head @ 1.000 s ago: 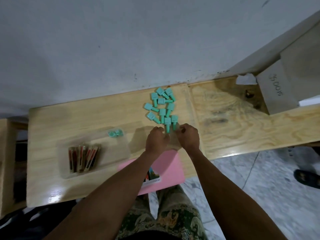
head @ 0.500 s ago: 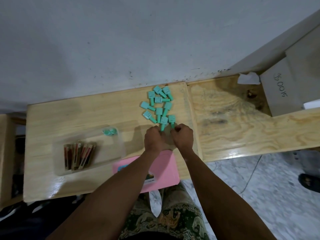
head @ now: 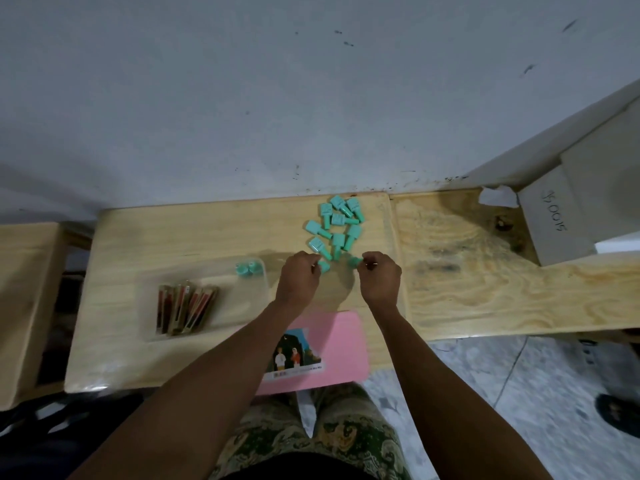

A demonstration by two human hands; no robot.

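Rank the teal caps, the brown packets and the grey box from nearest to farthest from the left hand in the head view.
1. teal caps, in the clear tray's far corner, just left of the left hand.
2. brown packets, in the same tray, further left.
3. grey box, far right, beyond the right hand.

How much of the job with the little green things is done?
Only a little, it seems. Two green caps lie in the clear tray with some red sticks. Right now the left hand pinches one green piece and the right hand pinches a second green piece, held apart. The pile of green pieces on the bench is left to do.
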